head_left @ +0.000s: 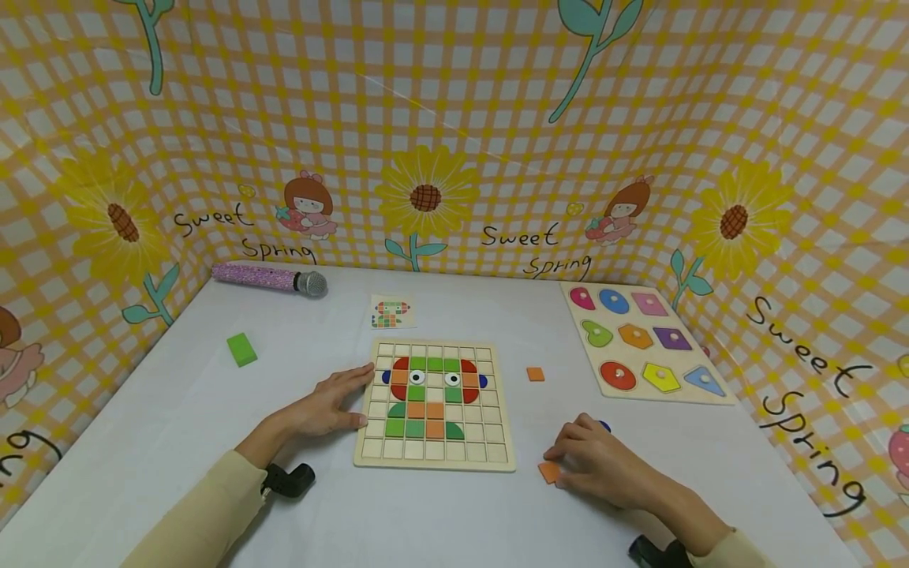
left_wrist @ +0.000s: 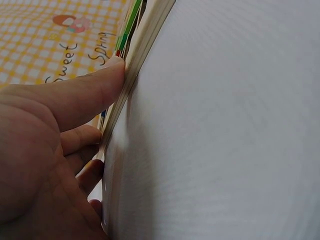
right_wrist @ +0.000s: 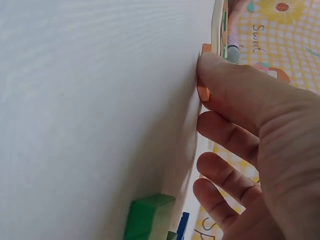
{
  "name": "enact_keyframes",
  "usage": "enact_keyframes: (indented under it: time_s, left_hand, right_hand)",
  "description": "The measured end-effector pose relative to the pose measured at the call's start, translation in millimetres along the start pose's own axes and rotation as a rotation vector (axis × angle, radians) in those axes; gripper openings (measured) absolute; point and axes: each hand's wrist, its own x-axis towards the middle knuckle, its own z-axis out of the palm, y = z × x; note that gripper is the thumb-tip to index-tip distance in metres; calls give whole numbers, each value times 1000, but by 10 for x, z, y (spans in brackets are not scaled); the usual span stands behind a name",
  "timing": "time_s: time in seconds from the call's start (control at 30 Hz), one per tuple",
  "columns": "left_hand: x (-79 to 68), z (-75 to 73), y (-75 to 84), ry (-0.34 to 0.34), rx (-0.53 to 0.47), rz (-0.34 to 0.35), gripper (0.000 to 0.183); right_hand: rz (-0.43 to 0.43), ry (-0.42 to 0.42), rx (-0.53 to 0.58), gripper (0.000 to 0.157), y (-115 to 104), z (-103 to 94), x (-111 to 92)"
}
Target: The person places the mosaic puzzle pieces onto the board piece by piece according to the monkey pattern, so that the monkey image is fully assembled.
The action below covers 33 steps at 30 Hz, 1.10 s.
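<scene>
A wooden grid board (head_left: 433,454) lies in the middle of the table, with green, orange, red and blue tiles and two eye pieces set in it as a figure. My left hand (head_left: 319,406) rests at the board's left edge, thumb and fingertips touching the rim. To the right of the board, my right hand (head_left: 596,461) pinches an orange square tile (head_left: 549,472) between thumb and finger, low at the table. That orange tile (right_wrist: 204,92) shows edge-on in the right wrist view. A blue piece (head_left: 605,426) peeks out behind the right hand.
A loose orange tile (head_left: 536,374) lies right of the board. Behind the board is a pattern card (head_left: 393,312). A glittery microphone (head_left: 270,279) and green block (head_left: 241,349) lie left; a shape puzzle (head_left: 642,339) lies right. The right wrist view shows another green block (right_wrist: 150,217).
</scene>
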Motion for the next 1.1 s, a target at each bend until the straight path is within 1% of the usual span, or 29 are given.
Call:
enact_keyframes:
  time_s: [0.2, 0.4, 0.53, 0.67, 0.9, 1.1]
  left_hand:
    - [1, 8, 0, 3, -7, -7, 78]
    - [-3, 0, 1, 5, -6, -6, 78]
    - [-1, 12, -4, 5, -9, -6, 78]
    - [-2, 18, -2, 7, -13, -9, 78]
    - [-4, 14, 5, 4, -18, -29, 78]
    - [-6, -2, 4, 5, -1, -22, 78]
  right_hand:
    - [-47, 37, 14, 21, 26, 15, 2]
    - [-129, 108, 27, 24, -72, -15, 102]
    - [-190, 144, 53, 24, -208, -1, 251]
    - [-243, 170, 78, 23, -377, 55, 425]
    - [-257, 169, 75, 23, -723, 160, 766]
    - [-291, 208, 22, 24, -1014, 272, 1045]
